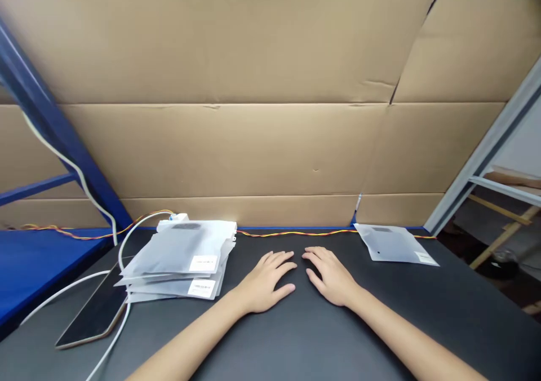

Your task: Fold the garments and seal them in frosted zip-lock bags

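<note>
My left hand (268, 282) lies palm down on the black tabletop (287, 347), fingers spread and nothing in it. Just left of it sits a stack of frosted plastic bags (181, 257) with white labels on their front corners; the dark contents show only dimly. Opposite, my right hand (329, 277) also rests on the table, its fingers stretched out and holding nothing. A small gap separates the two hands. Farther right, near the back edge, lies a single frosted bag (391, 244) with a white label.
A dark tablet (97, 310) lies at the left, partly under the stack. White cables (122, 246) curve around it. A red and yellow twisted wire (296, 234) runs along the back edge. Cardboard panels (262, 150) stand behind, between a blue post (67, 127) and a grey post (477, 150).
</note>
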The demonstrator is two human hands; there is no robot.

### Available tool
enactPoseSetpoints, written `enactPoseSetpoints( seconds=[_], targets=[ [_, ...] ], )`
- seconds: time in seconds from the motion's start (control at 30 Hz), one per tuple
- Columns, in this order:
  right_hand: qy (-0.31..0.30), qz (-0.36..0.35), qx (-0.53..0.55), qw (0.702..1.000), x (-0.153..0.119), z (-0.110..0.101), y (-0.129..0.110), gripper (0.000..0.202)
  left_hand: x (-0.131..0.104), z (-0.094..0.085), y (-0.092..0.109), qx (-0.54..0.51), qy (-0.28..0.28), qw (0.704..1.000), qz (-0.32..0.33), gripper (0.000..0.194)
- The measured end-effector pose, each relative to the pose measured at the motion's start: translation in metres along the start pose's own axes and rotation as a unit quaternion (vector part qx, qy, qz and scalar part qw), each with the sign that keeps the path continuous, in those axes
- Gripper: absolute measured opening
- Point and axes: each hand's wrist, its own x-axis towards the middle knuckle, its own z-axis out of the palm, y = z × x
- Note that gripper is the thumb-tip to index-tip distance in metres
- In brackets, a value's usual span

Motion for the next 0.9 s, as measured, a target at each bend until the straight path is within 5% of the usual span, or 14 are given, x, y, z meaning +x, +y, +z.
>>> enactPoseSetpoints(
  seconds=[0.67,0.8,0.9],
  targets=[
    [-0.064,-0.006,0.052,0.997,-0.009,-0.019,0.018,0.037,-0.002,-0.002,-0.006,-0.009,-0.003,1.0,-0.004,0.04],
    [-0.004,0.003,0.022,1.0,-0.008,-0.044,0.061,0.024,-0.002,-0.002,-0.005,-0.012,-0.003,1.0,0.0,0.04],
    [0.107,0.134,-0.057,0.984,-0.019,-0.073,0.12,0.028,-0.002,-0.002,-0.004,-0.017,0.002,1.0,0.003,0.039]
  ],
)
